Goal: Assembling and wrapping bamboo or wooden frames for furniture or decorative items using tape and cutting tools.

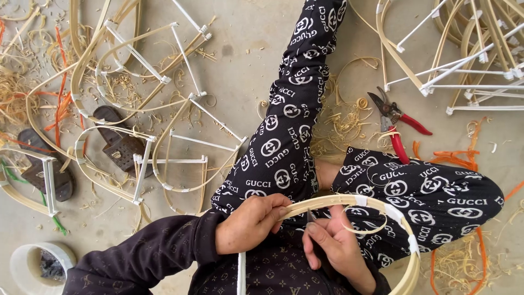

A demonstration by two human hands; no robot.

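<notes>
Head view: left hand (pixel 250 223), grip clamped on bent cane hoop (pixel 349 200) at its upper-left curve. Right hand (pixel 334 246), fingers pinched on thin blade (pixel 310 215) just beneath hoop. Hoop arcs rightward over patterned lap. Red shears (pixel 397 123) on floor beyond.

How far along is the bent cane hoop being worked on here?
Done: bent, taped frames lie on the floor. In hand: the left hand grips the cane hoop while the right hand works a thin blade on it. Left: a curling shaving hangs uncut; red pruners lie unused.
</notes>
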